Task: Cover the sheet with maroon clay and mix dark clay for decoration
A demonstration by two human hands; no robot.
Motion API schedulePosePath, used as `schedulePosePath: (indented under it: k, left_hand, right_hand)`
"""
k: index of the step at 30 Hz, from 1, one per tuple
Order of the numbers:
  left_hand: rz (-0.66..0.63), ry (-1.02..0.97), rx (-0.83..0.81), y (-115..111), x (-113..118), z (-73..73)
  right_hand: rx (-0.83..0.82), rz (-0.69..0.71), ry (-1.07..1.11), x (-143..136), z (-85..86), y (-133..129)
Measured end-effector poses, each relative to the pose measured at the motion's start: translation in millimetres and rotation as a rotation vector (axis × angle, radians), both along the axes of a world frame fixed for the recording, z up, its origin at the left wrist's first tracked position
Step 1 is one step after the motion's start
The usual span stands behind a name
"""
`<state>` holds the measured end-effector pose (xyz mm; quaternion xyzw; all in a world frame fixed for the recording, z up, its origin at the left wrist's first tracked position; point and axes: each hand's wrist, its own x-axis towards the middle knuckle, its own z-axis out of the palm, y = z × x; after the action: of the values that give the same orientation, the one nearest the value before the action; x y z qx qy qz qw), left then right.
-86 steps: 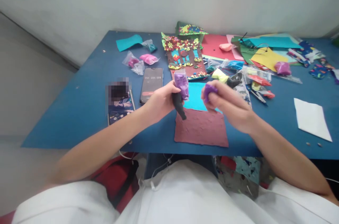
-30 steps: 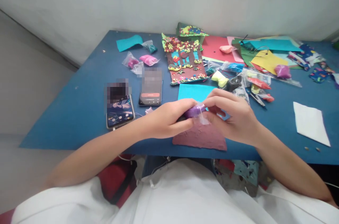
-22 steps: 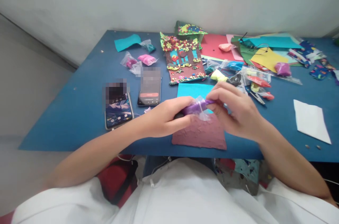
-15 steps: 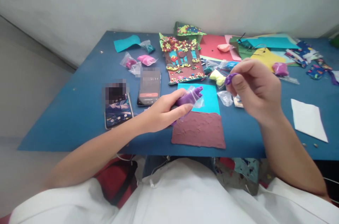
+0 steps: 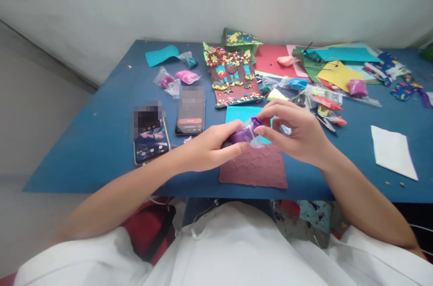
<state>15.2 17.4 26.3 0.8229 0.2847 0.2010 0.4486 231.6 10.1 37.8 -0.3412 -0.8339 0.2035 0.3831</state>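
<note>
My left hand [image 5: 221, 144] is closed around a lump of purple clay [image 5: 241, 135] in a clear plastic bag [image 5: 259, 142]. At the bag's open end, the thumb and fingers of my right hand [image 5: 287, 130] pinch purple clay. Whether that bit is joined to the lump, I cannot tell. Below both hands lies a turquoise sheet [image 5: 233, 113], its near part covered by a flattened brown clay layer [image 5: 253, 168]. Behind it lies a brown panel [image 5: 233, 80] decorated with small colourful clay shapes.
Two phones [image 5: 191, 112] [image 5: 151, 141] lie to the left. Pink clay bags [image 5: 187, 77] are behind them. Coloured paper [image 5: 355, 53], more bagged clay [image 5: 326, 103] and scraps spread across the back right. A white sheet [image 5: 394, 153] lies at right. A wall [image 5: 203, 2] bounds the table.
My right hand has moved left and down, bringing its pinched purple clay to the lump in the bag. My left hand stays nearly in place.
</note>
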Motion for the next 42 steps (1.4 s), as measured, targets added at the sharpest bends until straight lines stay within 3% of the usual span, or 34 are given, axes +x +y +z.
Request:
schedulePosePath:
  k: [3,7,10,13,15,17,19,21,23,28,32,36,39,42]
  left_hand:
    - [-0.017,0.029,0.009,0,1,0.7]
    - [0.011,0.041,0.001,0,1,0.6]
    - [0.083,0.009,-0.059,1,0,-2.1]
    - [0.211,-0.152,-0.26,3,3,-7.0]
    - [0.361,-0.328,-0.417,6,5,-9.7]
    - [0.547,-0.474,-0.556,10,9,-10.5]
    - [0.702,-0.572,-0.668,12,12,-9.5]
    - [0.778,-0.662,-0.715,12,14,-8.0]
    - [0.777,-0.747,-0.709,9,17,-7.1]
    - [0.653,-0.787,-0.671,-2,21,-9.0]
    - [0.569,-0.768,-0.604,-5,18,-12.8]
    - [0.448,-0.636,-0.429,-7,13,-16.5]
    - [0.381,-0.527,-0.284,-10,9,-16.2]
    - [0.347,-0.423,-0.14,-11,6,-13.8]
  right_hand:
    - [-0.057,0.052,-0.025,-1,-1.3,0]
    - [0.123,0.021,-0.169,5,-1.3,4]
    - [0.278,-0.128,-0.228,16,0.3,11]
    - [0.389,-0.336,-0.172,24,4.5,15]
    - [0.393,-0.398,-0.086,22,7.3,13]
    - [0.309,-0.31,-0.009,13,7.1,6]
    - [0.196,-0.119,0.011,-1,1.9,-4]
    - [0.136,0.033,-0.022,-17,-7.5,-14]
    - [0.135,0.071,-0.042,-30,-18.0,-20]
    - [0.123,-0.045,-0.066,-40,-30.8,-23]
    - [0.036,-0.142,-0.05,-40,-32.5,-23]
    - [-0.109,-0.255,0.038,-40,-36.6,-22]
    - [-0.111,-0.137,0.034,-35,-35.1,-19]
    - [-0.006,-0.029,0.098,-26,-25.8,-17]
